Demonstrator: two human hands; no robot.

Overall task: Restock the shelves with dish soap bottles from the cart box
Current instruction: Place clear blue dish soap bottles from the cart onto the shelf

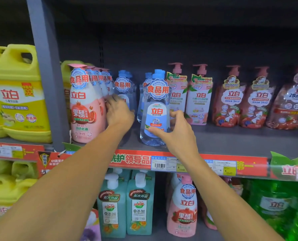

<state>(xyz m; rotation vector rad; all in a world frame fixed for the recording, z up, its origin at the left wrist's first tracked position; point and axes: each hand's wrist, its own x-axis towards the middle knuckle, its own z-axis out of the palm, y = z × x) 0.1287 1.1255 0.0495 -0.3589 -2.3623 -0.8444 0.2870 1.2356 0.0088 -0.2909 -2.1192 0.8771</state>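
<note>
While upright on shelf (231, 141), blue-capped bottle (155, 108), right hand (175, 131) cupping its side

The left hand (117, 111) covers the lower part of a clear blue bottle (124, 87) standing behind it on the shelf (231, 141); its fingertips are hidden among the pink bottles (85, 108). The right hand (176, 131) hides the right side of the front blue bottle (154, 110). The yellow jugs (19, 94) are cut off by the left edge, the red pouches (290, 103) by the right. The price tags (169, 163) are too small to read.
</note>
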